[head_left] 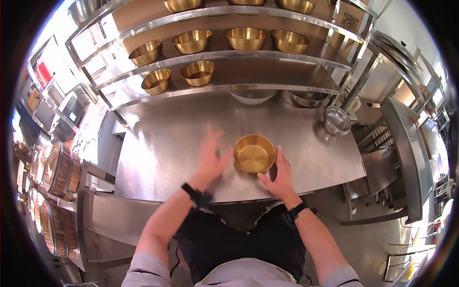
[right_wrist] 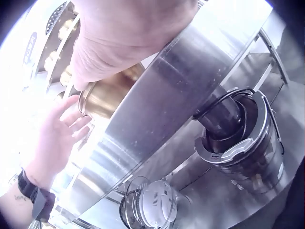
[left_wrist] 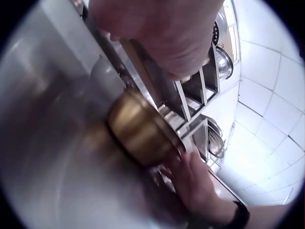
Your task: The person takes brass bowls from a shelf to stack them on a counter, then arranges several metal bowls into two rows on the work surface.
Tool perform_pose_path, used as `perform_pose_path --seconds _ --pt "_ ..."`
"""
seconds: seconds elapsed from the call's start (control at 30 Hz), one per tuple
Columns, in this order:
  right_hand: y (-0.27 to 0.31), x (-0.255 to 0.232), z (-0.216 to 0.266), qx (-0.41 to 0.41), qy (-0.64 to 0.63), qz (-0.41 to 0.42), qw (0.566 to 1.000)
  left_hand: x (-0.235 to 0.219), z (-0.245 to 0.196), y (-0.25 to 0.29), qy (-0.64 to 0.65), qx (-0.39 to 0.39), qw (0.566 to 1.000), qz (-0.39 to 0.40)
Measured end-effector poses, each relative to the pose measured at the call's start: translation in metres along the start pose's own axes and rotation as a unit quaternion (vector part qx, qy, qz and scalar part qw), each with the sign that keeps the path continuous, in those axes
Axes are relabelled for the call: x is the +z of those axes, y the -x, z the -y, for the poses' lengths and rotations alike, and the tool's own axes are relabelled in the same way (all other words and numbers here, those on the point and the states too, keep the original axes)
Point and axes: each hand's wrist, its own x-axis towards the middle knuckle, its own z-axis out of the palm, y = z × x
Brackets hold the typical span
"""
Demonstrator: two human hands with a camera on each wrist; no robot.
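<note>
Golden bowl [head_left: 254, 154] between both hands [head_left: 213, 155] [head_left: 280, 178], right thumb spread from fingers.

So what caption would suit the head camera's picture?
Left hand and right hand flank a golden metal bowl on a steel worktable.

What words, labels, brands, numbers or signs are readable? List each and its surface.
No words, brands or numbers are legible.
QR code on the brown cardboard: a pattern, no readable text.
Oval mark, right wrist view: too blurred to read.
Print on the dark container: too small to read.
</note>
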Motion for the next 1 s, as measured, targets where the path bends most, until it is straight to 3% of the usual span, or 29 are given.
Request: perform_pose_path --seconds 0.07,0.17,0.3,0.4,0.43,0.53,0.6,0.67,0.73,0.8,1.0 --pt "0.000 0.003 -0.004 -0.011 0.003 -0.006 1.000 -0.019 0.010 -0.060 -0.082 0.047 0.991 -0.100" --pt "0.001 0.002 -0.003 -0.005 0.005 -0.008 1.000 -0.038 0.041 -0.147 -0.164 0.046 0.973 -0.156" --pt "0.000 0.001 -0.004 -0.006 0.003 -0.009 1.000 -0.037 0.058 -0.212 -0.295 -0.076 0.941 -0.144" --pt "0.002 0.002 -0.006 -0.009 -0.005 -0.018 1.000 -0.043 0.083 -0.235 -0.231 -0.101 0.962 -0.102" --pt "0.005 0.001 -0.005 -0.010 -0.007 -0.018 1.000 -0.042 0.074 -0.231 -0.250 -0.066 0.956 -0.140" --pt "0.004 0.001 -0.005 -0.008 -0.010 -0.023 1.000 -0.044 0.046 -0.198 -0.176 -0.016 0.975 -0.138" --pt "0.002 0.002 -0.007 -0.016 -0.006 -0.022 1.000 -0.039 0.022 -0.155 -0.133 0.096 0.976 -0.145" --pt "0.001 0.004 -0.010 -0.015 -0.007 -0.026 1.000 -0.039 -0.016 -0.105 -0.045 0.073 0.993 -0.076" --pt "0.003 0.006 -0.011 -0.018 -0.013 -0.028 0.999 -0.027 -0.037 -0.054 -0.011 0.062 0.996 -0.062" --pt "0.003 0.006 -0.011 -0.027 -0.024 -0.036 0.999 -0.012 -0.043 -0.012 -0.046 0.030 0.998 -0.019" --pt "0.003 0.007 -0.014 -0.036 -0.036 -0.031 0.998 0.011 -0.056 0.038 -0.013 0.011 0.999 0.051"
